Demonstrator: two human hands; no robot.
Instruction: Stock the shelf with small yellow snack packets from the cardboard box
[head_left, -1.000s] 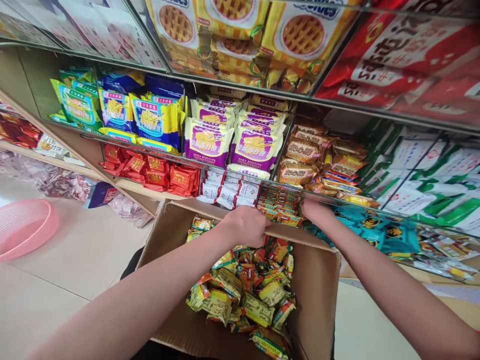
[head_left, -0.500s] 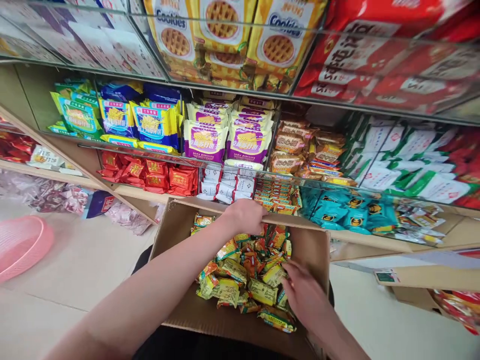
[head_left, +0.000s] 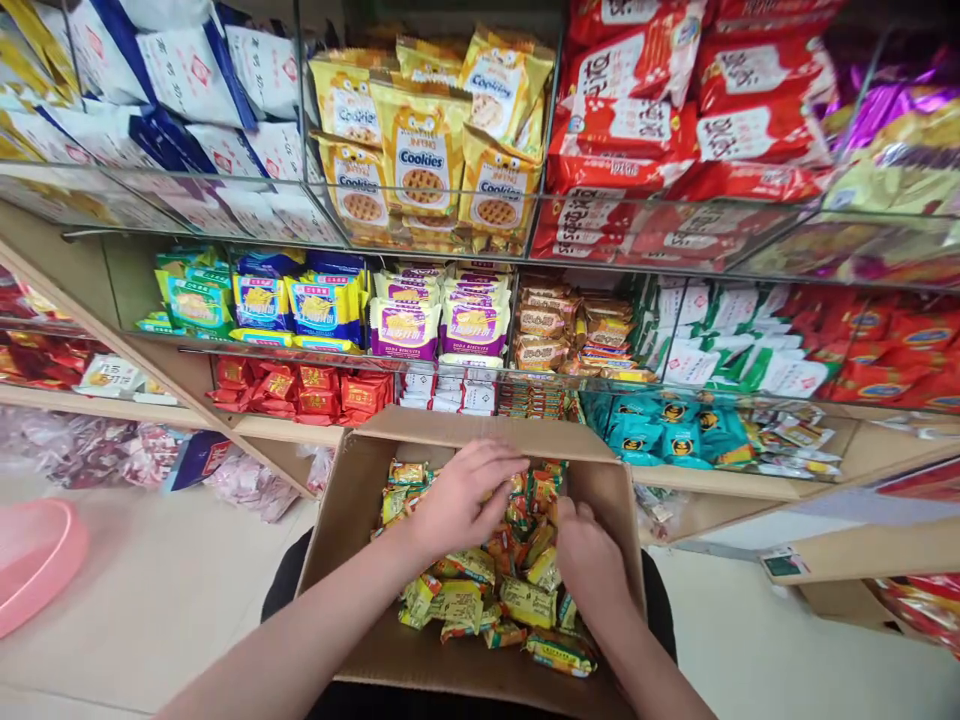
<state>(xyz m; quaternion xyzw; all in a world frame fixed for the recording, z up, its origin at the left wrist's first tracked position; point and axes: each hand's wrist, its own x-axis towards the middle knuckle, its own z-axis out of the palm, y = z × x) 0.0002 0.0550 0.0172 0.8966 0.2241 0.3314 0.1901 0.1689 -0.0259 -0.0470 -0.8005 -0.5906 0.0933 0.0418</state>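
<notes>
An open cardboard box (head_left: 324,570) stands between my knees, holding many small yellow, green and orange snack packets (head_left: 529,600). My left hand (head_left: 469,497) hovers over the packets near the far wall of the box. Its fingers are bent but apart from the thumb, and nothing shows between them. Further right, inside the box, my right hand (head_left: 589,550) is closed, with its fingers curled toward the packets by the right wall. Whatever its fingertips hold is hidden.
Behind the box rise glass-fronted shelves of bagged snacks, among them yellow cookie bags (head_left: 421,160), red bags (head_left: 619,120), purple soda biscuits (head_left: 405,325) and teal packets (head_left: 660,425). A pink basket (head_left: 37,565) sits on the floor at left. Another cardboard box (head_left: 847,605) is at right.
My left hand has come back from the far rim into the box, its fist loosening. My right hand has moved slightly away from me and curled. The view has tilted up, showing more upper shelf.
</notes>
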